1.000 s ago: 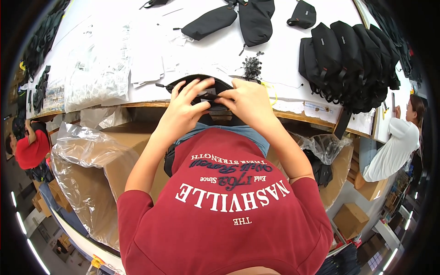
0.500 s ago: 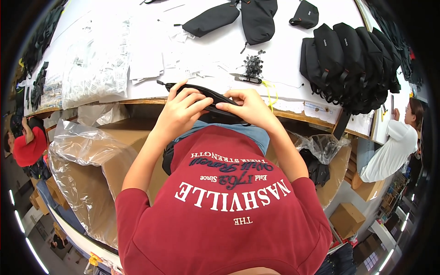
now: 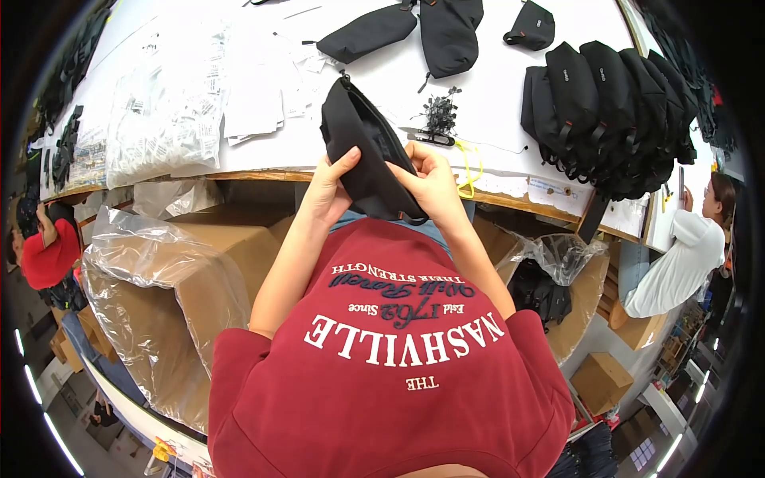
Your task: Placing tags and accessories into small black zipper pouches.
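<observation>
Between my hands, at the table's front edge, I hold a black zippered pouch, tilted with its far end up and left. Its zip side gapes, showing a dark inside. My left hand grips the near left side, thumb lying on the fabric. My right hand pinches the right edge by the zipper, with fingertips partly hidden behind or in the opening. A zipper pull hangs at the pouch's far tip. Just beyond my right hand lies a cluster of small black zipper pulls.
Several finished black pouches stand in a row at the right; more black pouches lie at the back. A clear bag of white labels sits left, beside white paper slips. Plastic-lined cartons stand below the table. A person in white works at right.
The pouch has turned from lying flat and edge-on to tilted upward, with its side and opening now showing. My left hand has moved down and right along it.
</observation>
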`<control>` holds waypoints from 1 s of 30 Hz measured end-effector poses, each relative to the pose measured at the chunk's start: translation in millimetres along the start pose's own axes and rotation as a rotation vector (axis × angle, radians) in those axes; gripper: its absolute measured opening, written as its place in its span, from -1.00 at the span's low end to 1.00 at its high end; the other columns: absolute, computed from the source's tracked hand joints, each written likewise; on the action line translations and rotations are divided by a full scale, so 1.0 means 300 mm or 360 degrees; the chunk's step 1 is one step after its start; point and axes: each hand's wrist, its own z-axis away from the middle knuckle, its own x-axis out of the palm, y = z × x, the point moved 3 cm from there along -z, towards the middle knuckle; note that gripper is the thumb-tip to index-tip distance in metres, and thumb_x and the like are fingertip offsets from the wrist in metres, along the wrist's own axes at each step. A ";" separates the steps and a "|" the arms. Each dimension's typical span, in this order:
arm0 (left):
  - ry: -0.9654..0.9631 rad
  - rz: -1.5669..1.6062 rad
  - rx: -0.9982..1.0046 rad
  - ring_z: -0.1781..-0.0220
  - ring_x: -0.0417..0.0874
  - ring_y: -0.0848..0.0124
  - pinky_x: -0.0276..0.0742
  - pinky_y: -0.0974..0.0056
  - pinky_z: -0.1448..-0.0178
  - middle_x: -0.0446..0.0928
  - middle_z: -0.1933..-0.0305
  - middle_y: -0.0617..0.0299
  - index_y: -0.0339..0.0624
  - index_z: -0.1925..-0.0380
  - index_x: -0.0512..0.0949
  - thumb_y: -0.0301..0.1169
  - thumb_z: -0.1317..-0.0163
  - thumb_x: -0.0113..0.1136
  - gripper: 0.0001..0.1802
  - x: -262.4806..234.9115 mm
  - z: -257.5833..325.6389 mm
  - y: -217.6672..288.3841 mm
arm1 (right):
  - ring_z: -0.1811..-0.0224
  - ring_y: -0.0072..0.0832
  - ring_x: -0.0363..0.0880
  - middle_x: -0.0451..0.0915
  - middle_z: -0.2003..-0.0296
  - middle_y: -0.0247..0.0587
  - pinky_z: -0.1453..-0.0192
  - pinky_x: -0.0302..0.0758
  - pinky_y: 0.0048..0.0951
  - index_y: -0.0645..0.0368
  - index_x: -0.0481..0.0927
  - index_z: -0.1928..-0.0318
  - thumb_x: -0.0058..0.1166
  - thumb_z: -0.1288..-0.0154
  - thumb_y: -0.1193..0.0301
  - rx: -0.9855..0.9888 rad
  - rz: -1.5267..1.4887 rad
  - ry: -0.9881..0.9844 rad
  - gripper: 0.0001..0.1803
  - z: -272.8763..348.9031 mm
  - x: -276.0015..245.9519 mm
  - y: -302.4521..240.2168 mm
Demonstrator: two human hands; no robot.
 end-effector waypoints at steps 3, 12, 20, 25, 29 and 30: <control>0.0031 -0.0108 0.0114 0.13 0.59 0.43 0.53 0.31 -0.02 0.57 0.16 0.27 -0.20 0.10 0.51 -0.46 -0.05 0.36 -0.62 0.025 -0.020 0.001 | 0.59 -0.87 0.18 0.33 0.62 -0.60 0.55 0.12 -0.72 0.13 0.36 0.44 0.23 -0.18 0.48 -0.0121 0.0400 0.0088 -0.76 -0.007 -0.027 0.029; 0.0090 0.0017 0.0403 0.13 0.62 0.38 0.57 0.28 0.01 0.59 0.14 0.24 -0.17 0.02 0.51 -0.53 -0.07 0.31 -0.59 0.093 -0.048 0.092 | 0.58 -0.81 0.15 0.25 0.58 -0.59 0.49 0.14 -0.69 0.02 0.32 0.28 -0.25 -0.47 0.25 -0.0018 -0.0144 0.0290 -0.82 0.116 -0.005 -0.037; -0.0158 -0.0440 0.0250 0.12 0.62 0.42 0.53 0.33 -0.01 0.60 0.11 0.19 -0.26 0.04 0.53 -0.55 0.02 0.36 -0.54 0.158 0.023 0.099 | 0.48 -0.73 0.36 0.51 0.29 -0.40 0.46 0.25 -0.65 0.16 0.51 0.18 0.06 -0.26 0.49 -0.0754 0.0768 0.0450 -0.88 0.079 -0.067 -0.213; -0.0317 -0.0512 0.0023 0.06 0.58 0.41 0.50 0.32 -0.06 0.56 0.05 0.18 -0.28 -0.04 0.45 -0.53 0.09 0.39 -0.40 0.179 0.078 0.072 | 0.49 -0.61 0.47 0.59 0.28 -0.31 0.44 0.33 -0.59 0.16 0.55 0.19 0.15 -0.15 0.53 -0.1003 0.1092 0.0409 -0.82 0.037 -0.037 -0.341; -0.0344 -0.0476 -0.0185 0.03 0.56 0.42 0.47 0.33 -0.11 0.53 0.04 0.20 -0.29 -0.09 0.39 -0.47 0.07 0.39 -0.35 0.136 0.081 0.036 | 0.53 -0.57 0.44 0.57 0.42 -0.31 0.40 0.38 -0.57 0.18 0.56 0.24 0.16 -0.16 0.51 -0.1008 0.1269 0.0306 -0.87 0.041 -0.043 -0.338; -0.0361 -0.0464 -0.0269 0.02 0.56 0.42 0.46 0.34 -0.12 0.52 0.04 0.20 -0.30 -0.10 0.37 -0.46 0.05 0.38 -0.34 0.132 0.083 0.025 | 0.53 -0.57 0.43 0.56 0.42 -0.32 0.41 0.37 -0.57 0.18 0.56 0.25 0.16 -0.17 0.50 -0.0958 0.1256 0.0270 -0.87 0.045 -0.042 -0.332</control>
